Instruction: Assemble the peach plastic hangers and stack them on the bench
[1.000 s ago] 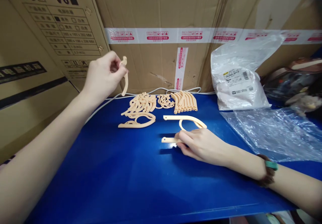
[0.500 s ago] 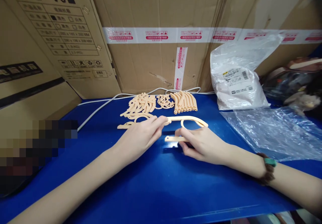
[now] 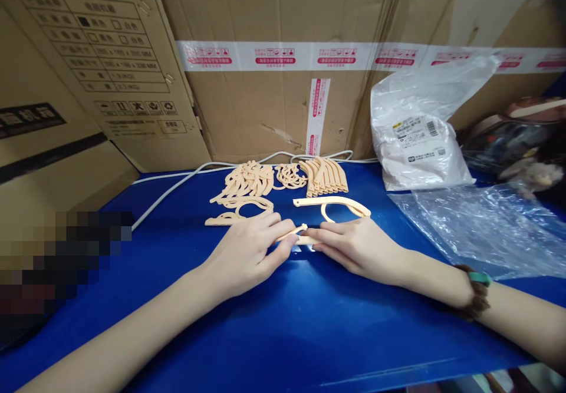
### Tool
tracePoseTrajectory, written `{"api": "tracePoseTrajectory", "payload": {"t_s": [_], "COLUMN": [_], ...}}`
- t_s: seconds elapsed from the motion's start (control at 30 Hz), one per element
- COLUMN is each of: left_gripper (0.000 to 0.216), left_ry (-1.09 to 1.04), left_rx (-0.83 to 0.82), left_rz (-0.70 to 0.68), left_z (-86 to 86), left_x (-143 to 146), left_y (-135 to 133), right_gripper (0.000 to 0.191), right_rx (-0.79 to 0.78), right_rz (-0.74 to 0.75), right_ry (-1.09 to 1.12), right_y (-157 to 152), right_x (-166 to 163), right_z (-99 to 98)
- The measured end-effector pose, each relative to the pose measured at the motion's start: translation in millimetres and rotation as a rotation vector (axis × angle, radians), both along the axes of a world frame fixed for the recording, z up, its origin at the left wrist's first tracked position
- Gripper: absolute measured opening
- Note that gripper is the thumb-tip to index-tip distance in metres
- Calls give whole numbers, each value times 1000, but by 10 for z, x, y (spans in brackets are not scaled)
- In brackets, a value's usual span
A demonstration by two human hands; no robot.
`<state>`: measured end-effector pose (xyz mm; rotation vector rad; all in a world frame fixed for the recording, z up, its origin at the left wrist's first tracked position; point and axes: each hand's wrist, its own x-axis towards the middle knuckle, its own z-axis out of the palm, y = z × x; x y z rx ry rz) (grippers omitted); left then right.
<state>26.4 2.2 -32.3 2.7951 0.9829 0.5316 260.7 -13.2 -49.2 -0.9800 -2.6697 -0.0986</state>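
Held item: thin peach plastic strip (image 3: 298, 234), lying low over the blue table (image 3: 265, 334) at the centre of the scene. My left hand (image 3: 247, 251) pinches its left end between thumb and forefinger. My right hand (image 3: 358, 245) pinches the right end, fingertips pressed together on it.

Just beyond, on the table: one curved peach arm piece (image 3: 332, 204), apart from both hands.

Farther back: loose pile of peach parts (image 3: 244, 185), a small tangle of thin loops (image 3: 289, 176) and a neat fanned stack (image 3: 327, 176).

Far left: white cable (image 3: 177, 184).

Right: labelled plastic bag (image 3: 415, 139), with a clear plastic sheet (image 3: 481, 228) nearer.

Far wall: cardboard boxes (image 3: 265, 4).
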Motion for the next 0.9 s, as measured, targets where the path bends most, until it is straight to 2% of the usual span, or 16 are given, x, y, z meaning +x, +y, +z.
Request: {"api": "tracePoseTrajectory", "payload": {"t_s": [0.27, 0.5, 0.73, 0.9], "left_gripper": [31, 29, 29, 27], "left_ry": [13, 36, 21, 49], "left_rx": [-59, -143, -179, -185], "left_rz": [-6, 37, 21, 33], "left_z": [0, -10, -31, -37], "left_x": [-12, -35, -51, -53], "left_y": [23, 53, 61, 69], "right_gripper": [36, 34, 32, 32], "right_rx": [53, -7, 122, 89], "right_rz": [0, -18, 7, 8], "right_ry": [10, 37, -9, 11], "right_y": [2, -11, 13, 19], "right_x": [33, 17, 29, 39], "right_z": [18, 88, 63, 83]}}
